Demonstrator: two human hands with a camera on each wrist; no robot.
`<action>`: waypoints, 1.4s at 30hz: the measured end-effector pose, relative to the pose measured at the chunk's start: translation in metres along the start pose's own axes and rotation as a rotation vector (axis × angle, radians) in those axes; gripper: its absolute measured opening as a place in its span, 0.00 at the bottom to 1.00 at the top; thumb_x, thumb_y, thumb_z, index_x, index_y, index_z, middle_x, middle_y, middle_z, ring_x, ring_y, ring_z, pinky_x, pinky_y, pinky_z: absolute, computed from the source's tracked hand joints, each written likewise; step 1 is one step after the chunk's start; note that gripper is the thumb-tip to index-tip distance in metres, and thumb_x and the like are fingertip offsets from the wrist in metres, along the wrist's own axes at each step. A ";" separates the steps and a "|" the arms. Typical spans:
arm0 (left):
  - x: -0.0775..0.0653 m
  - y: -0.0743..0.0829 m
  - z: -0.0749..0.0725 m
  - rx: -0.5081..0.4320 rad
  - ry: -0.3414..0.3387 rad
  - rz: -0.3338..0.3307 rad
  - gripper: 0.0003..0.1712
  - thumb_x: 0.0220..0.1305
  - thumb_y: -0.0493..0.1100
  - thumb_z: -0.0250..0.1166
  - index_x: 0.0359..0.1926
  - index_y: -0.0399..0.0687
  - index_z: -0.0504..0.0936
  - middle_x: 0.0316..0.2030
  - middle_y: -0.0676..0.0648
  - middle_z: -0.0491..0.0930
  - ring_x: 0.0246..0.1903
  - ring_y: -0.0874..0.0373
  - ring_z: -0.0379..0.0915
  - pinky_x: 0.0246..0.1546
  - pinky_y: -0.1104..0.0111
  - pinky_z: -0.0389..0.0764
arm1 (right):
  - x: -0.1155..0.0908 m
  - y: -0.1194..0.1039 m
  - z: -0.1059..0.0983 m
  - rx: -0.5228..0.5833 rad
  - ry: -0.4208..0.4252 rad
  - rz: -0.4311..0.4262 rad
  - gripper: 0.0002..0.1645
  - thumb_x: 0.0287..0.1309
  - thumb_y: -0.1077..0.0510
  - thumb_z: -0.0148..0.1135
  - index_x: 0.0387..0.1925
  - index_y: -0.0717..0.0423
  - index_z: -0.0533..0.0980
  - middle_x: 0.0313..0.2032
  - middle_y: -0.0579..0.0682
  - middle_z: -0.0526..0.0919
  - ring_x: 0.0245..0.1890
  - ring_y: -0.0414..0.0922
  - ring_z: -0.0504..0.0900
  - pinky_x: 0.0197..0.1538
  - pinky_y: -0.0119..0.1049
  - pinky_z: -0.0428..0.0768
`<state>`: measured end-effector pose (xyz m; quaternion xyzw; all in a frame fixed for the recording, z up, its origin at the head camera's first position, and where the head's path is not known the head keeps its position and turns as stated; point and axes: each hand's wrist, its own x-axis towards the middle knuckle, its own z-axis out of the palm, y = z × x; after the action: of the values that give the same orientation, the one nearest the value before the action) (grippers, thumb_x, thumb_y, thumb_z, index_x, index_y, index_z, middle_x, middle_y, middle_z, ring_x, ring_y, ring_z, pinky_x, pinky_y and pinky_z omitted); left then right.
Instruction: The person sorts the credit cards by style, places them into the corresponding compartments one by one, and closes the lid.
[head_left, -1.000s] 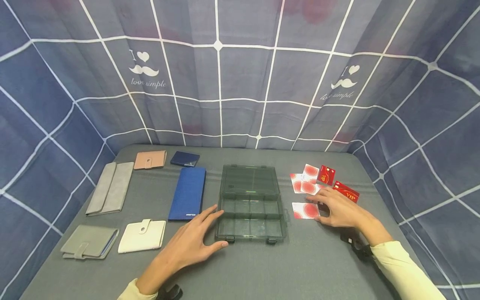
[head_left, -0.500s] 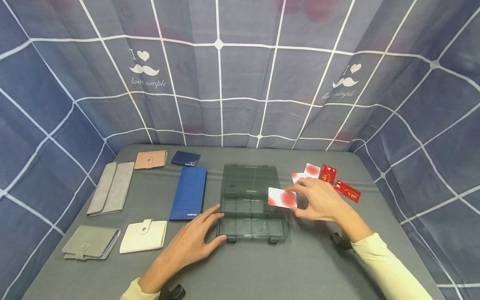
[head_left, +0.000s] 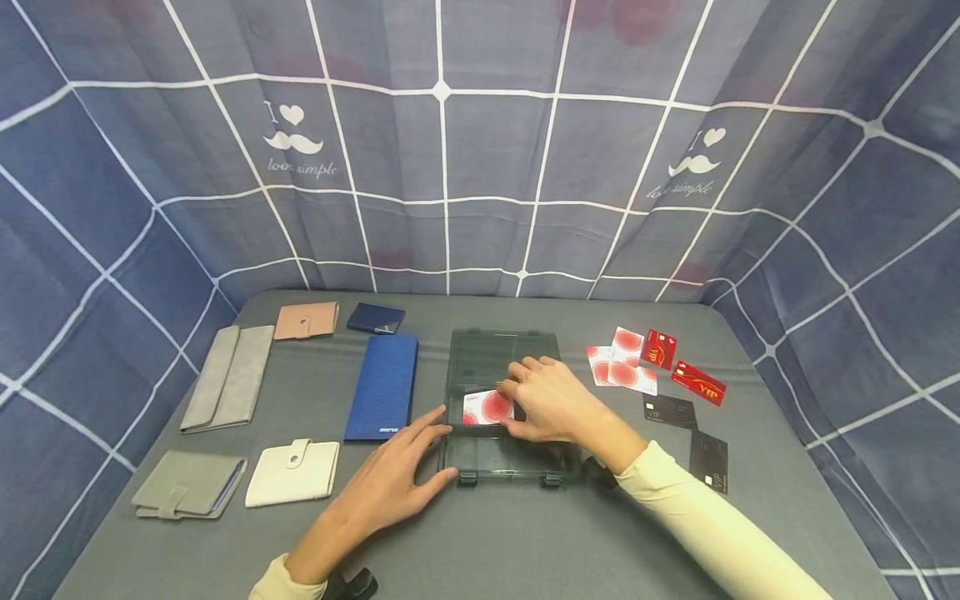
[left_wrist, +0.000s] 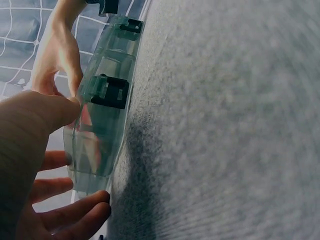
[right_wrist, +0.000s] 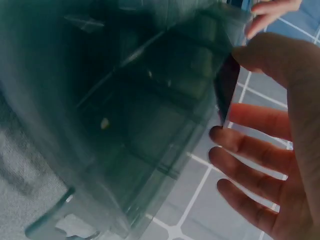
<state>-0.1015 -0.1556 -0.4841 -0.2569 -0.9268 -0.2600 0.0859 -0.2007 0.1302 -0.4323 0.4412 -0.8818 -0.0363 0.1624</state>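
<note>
A translucent dark-green compartment box stands in the middle of the table, with two latches on its front side. My right hand pinches a white card with red circles between thumb and fingers, over the left part of the box's middle compartments. Edge-on, the card shows dark in the right wrist view. My left hand lies along the box's left side, fingers extended and spread. In the left wrist view its thumb and fingertips are right at the wall of the box.
Right of the box lie several white-and-red cards, red VIP cards and black VIP cards. On the left are a long blue wallet, a white wallet, a grey-green wallet and several others. A checked curtain surrounds the table.
My right hand has picked up the white-and-red card from the table's right side and carried it left over the box. The black cards have come into view. My left hand stays by the box.
</note>
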 end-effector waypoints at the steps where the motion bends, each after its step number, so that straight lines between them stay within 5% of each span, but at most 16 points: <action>1: 0.000 0.000 0.000 0.000 0.006 0.003 0.33 0.68 0.57 0.76 0.68 0.48 0.81 0.77 0.43 0.70 0.69 0.41 0.76 0.63 0.45 0.82 | 0.002 -0.001 0.001 -0.003 -0.003 -0.008 0.22 0.55 0.35 0.75 0.42 0.45 0.88 0.37 0.43 0.83 0.41 0.47 0.84 0.41 0.42 0.83; 5: 0.000 -0.001 0.001 0.003 0.024 0.011 0.33 0.67 0.56 0.77 0.67 0.48 0.82 0.77 0.43 0.71 0.68 0.41 0.77 0.63 0.45 0.83 | 0.007 -0.006 0.002 -0.012 -0.011 -0.044 0.21 0.60 0.33 0.75 0.41 0.43 0.89 0.36 0.42 0.84 0.41 0.44 0.84 0.41 0.39 0.82; 12: 0.000 -0.001 0.001 -0.002 0.003 -0.002 0.33 0.69 0.57 0.76 0.68 0.48 0.81 0.78 0.44 0.70 0.67 0.42 0.77 0.63 0.45 0.83 | 0.005 -0.015 0.008 -0.040 -0.050 -0.080 0.23 0.72 0.33 0.66 0.56 0.40 0.88 0.42 0.45 0.82 0.42 0.45 0.82 0.43 0.40 0.81; 19: -0.002 -0.003 0.002 0.006 -0.008 -0.011 0.33 0.70 0.57 0.74 0.69 0.48 0.80 0.79 0.44 0.69 0.68 0.41 0.76 0.64 0.44 0.81 | -0.009 0.005 0.001 0.133 -0.135 0.006 0.26 0.75 0.39 0.65 0.68 0.40 0.83 0.54 0.50 0.81 0.51 0.47 0.82 0.46 0.43 0.84; 23: -0.003 -0.002 0.002 0.009 -0.008 -0.012 0.33 0.70 0.57 0.74 0.69 0.48 0.80 0.79 0.44 0.68 0.68 0.42 0.76 0.65 0.44 0.81 | -0.039 0.053 0.003 0.257 -0.083 0.126 0.25 0.71 0.45 0.70 0.63 0.50 0.84 0.52 0.50 0.85 0.49 0.49 0.84 0.48 0.48 0.86; 30: -0.003 -0.002 0.003 0.013 -0.001 -0.011 0.33 0.70 0.57 0.75 0.69 0.49 0.81 0.79 0.45 0.68 0.69 0.43 0.76 0.65 0.45 0.81 | -0.129 0.139 0.032 0.279 -0.062 0.447 0.28 0.58 0.51 0.80 0.56 0.59 0.83 0.50 0.58 0.86 0.51 0.58 0.84 0.51 0.60 0.84; 35: -0.003 -0.002 0.004 0.009 -0.005 -0.012 0.33 0.70 0.57 0.74 0.69 0.49 0.81 0.79 0.45 0.68 0.69 0.43 0.75 0.66 0.45 0.80 | -0.168 0.155 0.037 0.304 -0.125 0.562 0.36 0.54 0.47 0.83 0.61 0.59 0.82 0.51 0.61 0.85 0.51 0.60 0.83 0.50 0.63 0.83; 42: -0.003 -0.002 0.005 0.007 0.000 -0.013 0.33 0.70 0.57 0.75 0.69 0.49 0.81 0.79 0.45 0.68 0.69 0.42 0.75 0.66 0.44 0.80 | -0.171 0.155 0.026 0.371 -0.158 0.539 0.35 0.49 0.48 0.85 0.54 0.64 0.84 0.41 0.55 0.85 0.42 0.53 0.83 0.46 0.55 0.83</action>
<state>-0.1002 -0.1561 -0.4900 -0.2504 -0.9295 -0.2571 0.0851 -0.2325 0.3573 -0.4685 0.2102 -0.9682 0.1351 0.0144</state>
